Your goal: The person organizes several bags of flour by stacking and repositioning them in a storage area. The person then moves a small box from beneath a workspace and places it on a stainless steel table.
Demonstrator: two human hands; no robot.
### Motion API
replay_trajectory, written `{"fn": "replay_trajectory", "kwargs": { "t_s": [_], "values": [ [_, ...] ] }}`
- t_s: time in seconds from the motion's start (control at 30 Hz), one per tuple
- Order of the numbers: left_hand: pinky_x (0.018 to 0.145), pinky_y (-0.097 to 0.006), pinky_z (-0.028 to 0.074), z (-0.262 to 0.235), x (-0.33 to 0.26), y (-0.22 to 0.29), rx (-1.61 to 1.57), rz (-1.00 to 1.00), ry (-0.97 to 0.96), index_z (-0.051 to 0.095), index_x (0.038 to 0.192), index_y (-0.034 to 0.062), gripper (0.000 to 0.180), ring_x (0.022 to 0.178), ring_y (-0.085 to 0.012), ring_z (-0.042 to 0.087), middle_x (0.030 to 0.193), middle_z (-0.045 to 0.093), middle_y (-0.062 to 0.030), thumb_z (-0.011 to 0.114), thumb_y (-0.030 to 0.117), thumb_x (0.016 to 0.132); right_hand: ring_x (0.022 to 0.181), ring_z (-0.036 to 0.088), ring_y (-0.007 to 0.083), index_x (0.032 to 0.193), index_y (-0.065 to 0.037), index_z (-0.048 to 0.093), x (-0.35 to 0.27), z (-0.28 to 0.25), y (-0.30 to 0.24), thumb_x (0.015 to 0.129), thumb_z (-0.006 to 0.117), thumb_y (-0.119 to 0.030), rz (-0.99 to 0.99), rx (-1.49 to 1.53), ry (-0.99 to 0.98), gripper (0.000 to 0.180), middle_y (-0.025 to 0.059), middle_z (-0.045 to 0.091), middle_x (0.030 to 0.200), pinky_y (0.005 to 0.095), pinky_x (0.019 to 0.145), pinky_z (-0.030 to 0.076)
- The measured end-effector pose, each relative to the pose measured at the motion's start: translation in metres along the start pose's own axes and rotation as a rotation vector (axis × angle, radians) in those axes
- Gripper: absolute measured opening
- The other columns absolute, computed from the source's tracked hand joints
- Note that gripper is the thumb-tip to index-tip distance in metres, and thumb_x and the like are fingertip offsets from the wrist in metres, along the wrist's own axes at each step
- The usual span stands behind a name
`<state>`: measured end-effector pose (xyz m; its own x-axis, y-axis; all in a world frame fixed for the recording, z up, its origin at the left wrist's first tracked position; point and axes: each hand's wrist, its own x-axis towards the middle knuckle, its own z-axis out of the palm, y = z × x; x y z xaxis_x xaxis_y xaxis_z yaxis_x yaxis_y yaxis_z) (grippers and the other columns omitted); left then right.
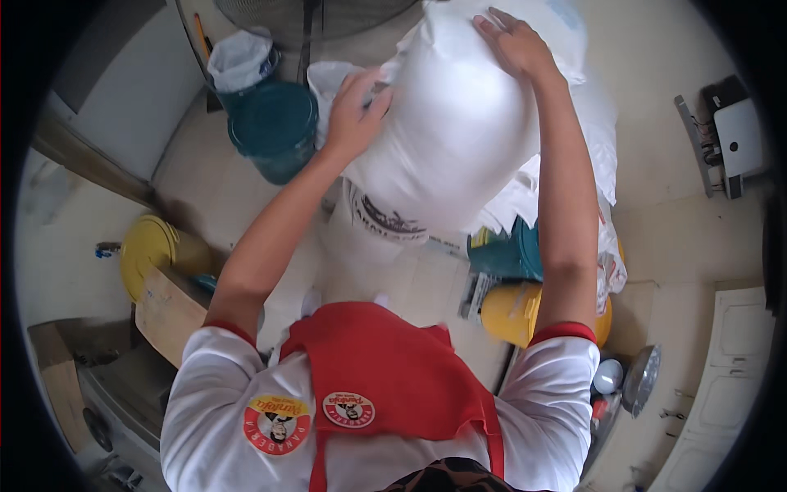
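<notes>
A big, full white sack [459,107] stands upright in front of me, bulging at the top. Below its bulge, dark print shows on a white sack surface [385,217]. Against the left side of the full sack is my left hand [358,111], its fingers bent and its thumb held apart from them. A small dark patch shows between thumb and fingers, too unclear to name. Across the upper right of the sack lies my right hand [516,45], fingers stretched over the surface. Both arms reach forward around the sack.
Left of the sack stands a lidded dark green bucket [275,123], with a white bag [239,61] behind it. A yellow bucket [512,312] and a green bin [508,252] sit at the right. Further left are a yellow container [152,254] and a wooden board [168,316].
</notes>
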<state>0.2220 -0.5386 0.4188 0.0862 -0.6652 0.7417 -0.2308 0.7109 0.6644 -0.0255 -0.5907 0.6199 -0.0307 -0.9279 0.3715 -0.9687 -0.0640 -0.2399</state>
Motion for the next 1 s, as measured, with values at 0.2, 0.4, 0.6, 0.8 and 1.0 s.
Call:
{"fn": "replay_trajectory", "kwargs": {
  "t_s": [0.2,0.4,0.6,0.8,1.0],
  "values": [
    [0.105,-0.044,0.046,-0.158,-0.327,-0.199,0.513,-0.983,-0.289,0.060,0.129,-0.0034,0.050,0.123,-0.0386,0.058,0.128,0.062,-0.0238,0.066,0.028,0.090,0.130,0.053,0.0374,0.129,-0.012,0.067,0.000,0.034,-0.027,0.101,0.049,-0.051,0.017,-0.255,0.259,0.052,0.0212,0.061,0.134,0.0488,0.104,0.044],
    [0.084,-0.055,0.050,-0.331,-0.530,-0.225,0.648,-0.888,-0.998,0.072,0.091,0.0003,0.036,0.095,-0.0469,0.065,0.098,0.069,-0.0266,0.059,0.034,0.090,0.131,0.050,0.0422,0.134,-0.008,0.062,-0.024,0.080,0.001,0.100,0.054,-0.043,-0.455,-0.690,0.488,0.049,0.0217,0.058,0.138,0.0497,0.112,0.038],
    [0.073,-0.054,0.050,-0.452,-0.607,-0.181,0.629,-1.032,-0.886,0.068,0.081,0.0022,0.033,0.081,-0.0430,0.066,0.084,0.066,-0.0250,0.056,0.031,0.092,0.137,0.041,0.0427,0.147,-0.009,0.047,-0.097,0.120,-0.084,0.092,0.066,-0.037,-0.254,-0.446,0.569,0.064,0.0246,0.043,0.150,0.0528,0.111,0.032],
    [0.040,-0.037,0.038,-0.481,-0.615,-0.193,-0.175,-1.994,-0.322,0.063,0.085,0.0151,0.021,0.055,-0.0151,0.052,0.069,0.055,-0.0009,0.059,0.033,0.095,0.137,0.040,0.0419,0.149,-0.011,0.044,-0.096,0.128,-0.082,0.091,0.065,-0.038,-0.259,-0.546,0.627,0.067,0.0236,0.043,0.151,0.0538,0.110,0.030],
    [0.053,-0.032,0.042,-0.383,-0.497,-0.187,0.108,-1.582,-0.452,0.063,0.097,0.0123,0.022,0.066,-0.0138,0.056,0.078,0.058,0.0002,0.061,0.034,0.095,0.146,0.028,0.0426,0.151,-0.012,0.042,-0.101,0.137,-0.080,0.092,0.063,-0.039,-0.141,-0.446,0.592,0.068,0.0219,0.033,0.158,0.0598,0.117,0.020]
  ]
}}
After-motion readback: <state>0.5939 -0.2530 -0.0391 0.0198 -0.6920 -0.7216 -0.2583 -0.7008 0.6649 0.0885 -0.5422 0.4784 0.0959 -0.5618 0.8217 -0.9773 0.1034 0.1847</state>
